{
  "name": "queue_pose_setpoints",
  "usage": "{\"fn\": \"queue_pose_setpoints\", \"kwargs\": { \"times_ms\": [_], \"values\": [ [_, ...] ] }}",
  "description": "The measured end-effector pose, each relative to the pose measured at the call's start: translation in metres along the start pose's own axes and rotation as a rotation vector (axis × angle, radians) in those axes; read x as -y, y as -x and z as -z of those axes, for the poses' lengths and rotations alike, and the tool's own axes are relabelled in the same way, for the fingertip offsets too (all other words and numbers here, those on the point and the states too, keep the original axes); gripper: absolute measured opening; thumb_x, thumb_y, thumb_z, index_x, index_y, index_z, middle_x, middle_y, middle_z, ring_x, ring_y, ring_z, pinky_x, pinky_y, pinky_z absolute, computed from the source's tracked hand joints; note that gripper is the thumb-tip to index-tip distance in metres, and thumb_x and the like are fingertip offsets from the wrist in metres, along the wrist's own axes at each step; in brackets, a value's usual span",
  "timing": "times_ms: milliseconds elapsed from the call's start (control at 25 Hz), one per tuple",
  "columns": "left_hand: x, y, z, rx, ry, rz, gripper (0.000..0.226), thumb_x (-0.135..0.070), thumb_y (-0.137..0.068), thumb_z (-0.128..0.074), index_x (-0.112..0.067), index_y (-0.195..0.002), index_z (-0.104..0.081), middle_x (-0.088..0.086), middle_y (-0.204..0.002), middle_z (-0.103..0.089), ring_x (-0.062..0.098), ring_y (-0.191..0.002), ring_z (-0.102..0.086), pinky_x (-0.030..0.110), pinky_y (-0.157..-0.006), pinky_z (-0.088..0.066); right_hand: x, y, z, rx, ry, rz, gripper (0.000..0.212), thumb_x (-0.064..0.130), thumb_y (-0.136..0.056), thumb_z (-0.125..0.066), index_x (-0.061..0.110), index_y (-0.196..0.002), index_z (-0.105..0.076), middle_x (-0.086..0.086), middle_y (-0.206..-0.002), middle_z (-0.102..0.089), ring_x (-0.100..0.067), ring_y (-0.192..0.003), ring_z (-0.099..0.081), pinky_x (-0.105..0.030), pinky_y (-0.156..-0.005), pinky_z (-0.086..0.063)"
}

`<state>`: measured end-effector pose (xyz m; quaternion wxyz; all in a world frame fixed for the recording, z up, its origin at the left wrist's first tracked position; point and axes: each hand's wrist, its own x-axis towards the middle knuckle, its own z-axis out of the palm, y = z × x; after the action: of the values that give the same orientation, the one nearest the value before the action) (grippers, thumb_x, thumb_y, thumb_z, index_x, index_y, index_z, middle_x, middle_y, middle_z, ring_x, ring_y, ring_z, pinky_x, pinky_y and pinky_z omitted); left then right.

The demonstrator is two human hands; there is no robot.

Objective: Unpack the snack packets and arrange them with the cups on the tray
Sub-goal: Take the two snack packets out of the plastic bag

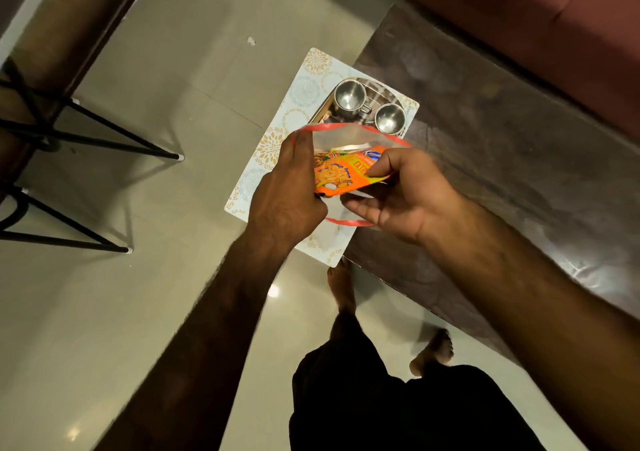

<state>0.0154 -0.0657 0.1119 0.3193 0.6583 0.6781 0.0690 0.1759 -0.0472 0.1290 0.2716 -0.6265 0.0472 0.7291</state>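
Observation:
A translucent white bag with a red rim (pixel 341 135) stands open on a patterned placemat (pixel 311 70). My left hand (pixel 289 191) grips the bag's left edge and holds it open. My right hand (pixel 401 192) pinches an orange snack packet (pixel 341 175) at its right end, the packet lying across the bag's mouth. Another pale packet shows partly inside the bag. Just beyond the bag, two steel cups (pixel 348 96) (pixel 389 118) stand side by side on a steel tray (pixel 323 113), whose near part is hidden by the bag.
The placemat overhangs the corner of a dark wooden table (pixel 502 146). A reddish sofa (pixel 540 11) runs behind it. Black metal furniture legs (pixel 86 132) stand on the glossy tiled floor to the left. My bare feet are below the table's edge.

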Motion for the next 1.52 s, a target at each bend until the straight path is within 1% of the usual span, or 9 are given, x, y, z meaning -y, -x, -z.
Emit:
{"fn": "queue_pose_setpoints", "kwargs": {
  "times_ms": [160, 360, 480, 680, 840, 1000, 1280, 1440, 1520],
  "values": [
    [0.001, 0.0, 0.003, -0.003, 0.078, -0.017, 0.081, -0.036, -0.085, -0.076, -0.023, -0.152, -0.031, 0.003, -0.153, -0.042, 0.028, -0.125, -0.057, 0.047, -0.097, -0.05, 0.001, 0.037, 0.021, 0.082, -0.025, -0.019, 0.036, -0.003, -0.088, -0.039, 0.004, -0.112, -0.065, -0.02, -0.126, -0.077, -0.042, -0.114, -0.076, -0.054, -0.084, -0.065],
    [-0.003, 0.001, 0.002, 0.0, 0.139, -0.044, 0.073, -0.044, -0.089, -0.069, -0.028, -0.151, -0.034, -0.001, -0.151, -0.045, 0.024, -0.131, -0.052, 0.047, -0.103, -0.047, -0.002, 0.061, 0.043, 0.091, 0.019, 0.04, 0.032, -0.006, -0.091, -0.04, 0.01, -0.108, -0.062, -0.016, -0.112, -0.082, -0.032, -0.08, -0.084, -0.049, -0.068, -0.069],
    [-0.002, 0.002, 0.001, 0.006, 0.095, -0.062, 0.078, -0.032, -0.086, -0.073, -0.03, -0.152, -0.031, -0.002, -0.152, -0.045, 0.023, -0.13, -0.052, 0.046, -0.099, -0.049, -0.003, 0.068, 0.059, 0.093, 0.084, 0.084, 0.034, -0.004, -0.093, -0.042, 0.015, -0.111, -0.063, -0.012, -0.114, -0.082, -0.024, -0.068, -0.081, -0.04, -0.062, -0.068],
    [-0.001, 0.004, -0.002, -0.001, 0.056, -0.066, 0.085, -0.003, -0.076, -0.068, -0.02, -0.151, -0.032, 0.004, -0.151, -0.044, 0.029, -0.13, -0.05, 0.034, -0.091, -0.043, 0.006, 0.079, 0.095, 0.041, 0.121, 0.244, 0.042, -0.005, -0.091, -0.044, 0.02, -0.117, -0.066, -0.007, -0.105, -0.079, -0.021, -0.071, -0.08, -0.039, -0.062, -0.067],
    [-0.002, -0.001, 0.0, -0.001, 0.045, -0.041, 0.084, -0.005, -0.076, -0.07, -0.019, -0.15, -0.033, 0.006, -0.15, -0.045, 0.031, -0.13, -0.051, 0.035, -0.092, -0.043, 0.02, 0.076, 0.123, -0.068, 0.125, 0.358, 0.038, -0.006, -0.093, -0.047, 0.022, -0.107, -0.07, 0.0, -0.085, -0.082, -0.017, -0.063, -0.081, -0.033, -0.053, -0.062],
    [0.0, -0.011, 0.007, -0.005, 0.019, -0.044, 0.082, -0.007, -0.075, -0.069, -0.019, -0.148, -0.035, 0.007, -0.148, -0.046, 0.031, -0.127, -0.051, 0.038, -0.091, -0.043, 0.028, 0.062, 0.144, -0.153, 0.11, 0.385, 0.034, -0.004, -0.094, -0.051, 0.023, -0.103, -0.071, 0.0, -0.09, -0.081, -0.017, -0.065, -0.08, -0.032, -0.054, -0.062],
    [0.004, -0.023, 0.011, -0.031, -0.049, -0.038, 0.083, -0.009, -0.076, -0.072, -0.019, -0.148, -0.032, 0.008, -0.149, -0.044, 0.032, -0.129, -0.05, 0.044, -0.094, -0.045, 0.039, 0.008, 0.154, -0.25, 0.111, 0.31, 0.035, -0.006, -0.097, -0.045, 0.022, -0.099, -0.067, -0.005, -0.097, -0.075, -0.028, -0.086, -0.073, -0.043, -0.076, -0.061],
    [0.003, -0.028, 0.015, -0.052, -0.073, -0.02, 0.084, -0.007, -0.078, -0.073, -0.016, -0.15, -0.032, 0.007, -0.152, -0.043, 0.032, -0.13, -0.05, 0.042, -0.099, -0.044, 0.042, -0.035, 0.156, -0.274, 0.132, 0.242, 0.037, -0.008, -0.101, -0.04, 0.021, -0.099, -0.062, -0.003, -0.091, -0.072, -0.022, -0.074, -0.07, -0.032, -0.053, -0.057],
    [0.002, -0.029, 0.016, -0.064, -0.068, -0.022, 0.081, -0.006, -0.078, -0.074, -0.018, -0.148, -0.035, 0.006, -0.149, -0.045, 0.033, -0.124, -0.054, 0.035, -0.094, -0.042, 0.041, -0.062, 0.156, -0.294, 0.151, 0.21, 0.036, -0.007, -0.104, -0.039, 0.021, -0.096, -0.061, -0.003, -0.093, -0.071, -0.021, -0.073, -0.068, -0.035, -0.054, -0.053]
  ]
}}
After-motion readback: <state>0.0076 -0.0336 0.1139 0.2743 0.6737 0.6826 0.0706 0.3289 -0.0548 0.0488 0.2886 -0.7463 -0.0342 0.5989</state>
